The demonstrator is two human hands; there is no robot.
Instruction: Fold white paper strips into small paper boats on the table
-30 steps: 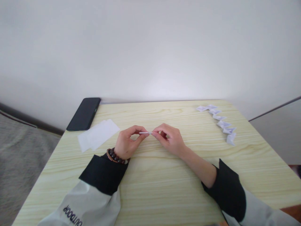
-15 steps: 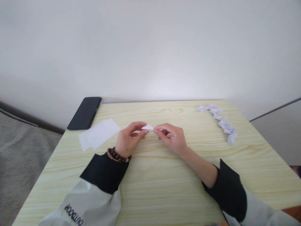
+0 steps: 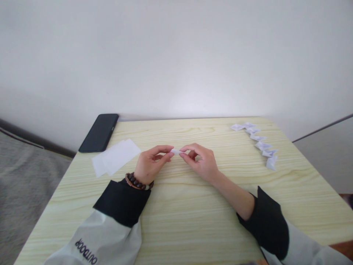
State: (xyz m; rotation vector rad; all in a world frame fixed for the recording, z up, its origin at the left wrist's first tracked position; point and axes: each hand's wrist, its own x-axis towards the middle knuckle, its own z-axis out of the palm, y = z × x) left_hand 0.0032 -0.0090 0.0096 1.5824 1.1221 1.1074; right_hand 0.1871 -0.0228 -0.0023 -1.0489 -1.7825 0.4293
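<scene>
A small piece of folded white paper (image 3: 175, 151) is held over the middle of the table, pinched at both ends. My left hand (image 3: 153, 162), with a dark beaded bracelet at the wrist, grips its left end between thumb and index finger. At the right end, the thumb and index finger of my right hand (image 3: 201, 162) are closed on it. The fingertips cover both ends of the paper, so only its narrow middle shows.
Flat white paper sheets (image 3: 118, 156) overlap left of my left hand. Behind them a black smartphone (image 3: 99, 132) lies near the table's back left corner. Several folded paper boats (image 3: 257, 137) form a curved row at the right. The pale wooden table (image 3: 187, 217) meets a white wall.
The folded paper has tilted and shows a narrower shape between my fingers. My left fingertips have closed in on its left end. Everything else on the table stays in place.
</scene>
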